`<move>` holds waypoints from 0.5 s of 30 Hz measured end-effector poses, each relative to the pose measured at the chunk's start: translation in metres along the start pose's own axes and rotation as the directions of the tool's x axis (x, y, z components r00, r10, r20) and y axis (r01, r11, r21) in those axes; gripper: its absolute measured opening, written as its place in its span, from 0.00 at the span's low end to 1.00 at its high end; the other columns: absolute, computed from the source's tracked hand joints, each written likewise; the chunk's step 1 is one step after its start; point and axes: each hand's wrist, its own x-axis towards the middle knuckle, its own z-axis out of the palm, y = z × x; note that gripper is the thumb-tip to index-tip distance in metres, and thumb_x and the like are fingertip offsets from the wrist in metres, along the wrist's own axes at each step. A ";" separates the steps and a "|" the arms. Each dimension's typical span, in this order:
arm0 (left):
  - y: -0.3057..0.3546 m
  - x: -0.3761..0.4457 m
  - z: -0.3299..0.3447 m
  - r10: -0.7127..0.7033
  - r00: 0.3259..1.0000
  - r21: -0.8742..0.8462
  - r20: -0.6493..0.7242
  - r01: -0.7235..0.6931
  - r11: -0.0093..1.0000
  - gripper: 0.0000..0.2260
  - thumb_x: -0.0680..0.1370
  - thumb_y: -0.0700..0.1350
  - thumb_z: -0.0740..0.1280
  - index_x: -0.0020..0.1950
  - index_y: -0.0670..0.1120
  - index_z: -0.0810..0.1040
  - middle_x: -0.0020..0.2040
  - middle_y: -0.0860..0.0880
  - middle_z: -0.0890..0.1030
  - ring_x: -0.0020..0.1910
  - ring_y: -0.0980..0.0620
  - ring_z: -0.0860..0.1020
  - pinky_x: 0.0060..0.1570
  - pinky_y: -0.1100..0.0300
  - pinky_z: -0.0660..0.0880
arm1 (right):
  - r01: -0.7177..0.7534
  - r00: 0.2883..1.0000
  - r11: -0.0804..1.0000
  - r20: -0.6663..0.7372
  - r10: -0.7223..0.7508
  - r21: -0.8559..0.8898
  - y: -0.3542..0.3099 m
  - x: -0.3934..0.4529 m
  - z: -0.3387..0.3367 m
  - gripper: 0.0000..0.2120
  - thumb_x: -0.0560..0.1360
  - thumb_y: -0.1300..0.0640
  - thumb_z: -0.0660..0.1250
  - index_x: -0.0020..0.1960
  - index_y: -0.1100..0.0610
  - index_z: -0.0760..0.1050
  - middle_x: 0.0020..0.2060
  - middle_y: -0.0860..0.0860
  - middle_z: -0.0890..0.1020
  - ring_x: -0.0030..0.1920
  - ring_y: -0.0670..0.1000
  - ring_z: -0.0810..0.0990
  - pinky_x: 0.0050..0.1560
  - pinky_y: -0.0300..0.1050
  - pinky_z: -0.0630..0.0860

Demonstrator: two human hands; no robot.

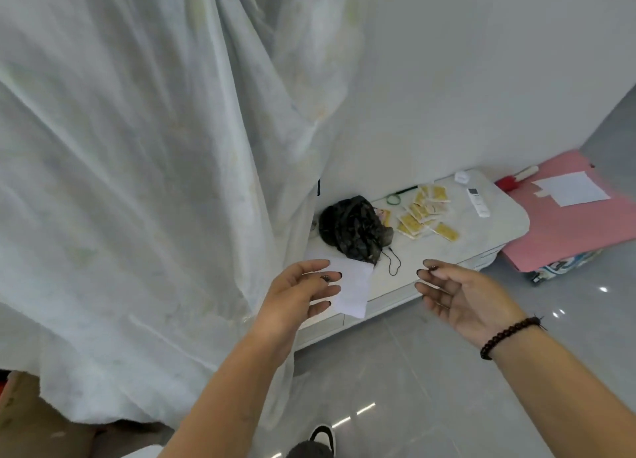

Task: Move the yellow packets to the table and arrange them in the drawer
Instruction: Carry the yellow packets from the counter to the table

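Because the yellow packets (424,214) look like thin, flat sachets, I judge them light, somewhat floppy and probably slick-faced, easy to lift but apt to slide over one another; pinching one by a sealed edge, or sweeping several together into a stack, seems the surest hold.

Furthest left hangs a pale sheer curtain (144,154), which hides the near left corner of the white tabletop (457,247). In front of its edge is the left hand (301,294), palm turned inward, its fingers (325,278) loosely spread and holding nothing, over a white sheet of paper (354,290) that overhangs the tabletop's front edge; whether they touch the paper cannot be told. Just beyond lies a dark drawstring pouch (351,228), its cord trailing toward the front.

The packets are scattered on the tabletop to the right of the pouch, toward the wall, well beyond both sets of fingers and untouched.

The right hand (463,299), with a dark bead bracelet (509,335) at the wrist, is open too, palm facing left, its fingers (432,273) slack and empty above the tabletop's front edge. Further right lie a white remote control (478,202) and, off the tabletop, a pink folder (564,227). No open drawer is visible.
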 end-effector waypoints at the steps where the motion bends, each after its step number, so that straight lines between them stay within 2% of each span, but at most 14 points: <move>1: 0.005 0.015 0.002 -0.002 1.000 0.007 0.016 0.002 1.000 0.12 0.78 0.36 0.63 0.58 0.47 0.79 0.50 0.50 0.86 0.51 0.51 0.84 0.48 0.59 0.78 | 0.004 1.000 1.000 -0.015 -0.003 0.030 -0.005 0.009 0.001 0.09 0.77 0.65 0.58 0.47 0.59 0.77 0.40 0.54 0.81 0.40 0.52 0.79 0.39 0.43 0.74; 5: 0.021 0.066 0.017 -0.021 0.998 0.049 0.065 0.018 0.999 0.12 0.79 0.36 0.63 0.58 0.47 0.79 0.50 0.49 0.86 0.52 0.50 0.83 0.48 0.59 0.78 | 0.000 0.997 0.992 -0.073 0.009 0.125 -0.022 0.039 0.000 0.08 0.77 0.64 0.58 0.47 0.58 0.77 0.40 0.53 0.81 0.41 0.52 0.79 0.42 0.43 0.75; 10: 0.034 0.114 0.049 -0.058 0.991 0.077 0.119 0.049 0.996 0.11 0.79 0.36 0.62 0.57 0.46 0.79 0.50 0.48 0.85 0.51 0.50 0.83 0.49 0.59 0.78 | -0.005 0.990 0.984 -0.138 0.030 0.177 -0.044 0.069 -0.019 0.09 0.77 0.64 0.59 0.47 0.58 0.77 0.39 0.53 0.81 0.40 0.51 0.80 0.39 0.42 0.76; 15: 0.037 0.162 0.097 -0.099 0.986 0.082 0.134 0.089 0.993 0.10 0.79 0.36 0.63 0.57 0.46 0.79 0.47 0.50 0.86 0.47 0.53 0.84 0.47 0.59 0.77 | 0.002 0.982 0.978 -0.186 0.038 0.210 -0.077 0.106 -0.055 0.09 0.77 0.64 0.59 0.46 0.58 0.78 0.32 0.51 0.83 0.39 0.51 0.80 0.39 0.42 0.75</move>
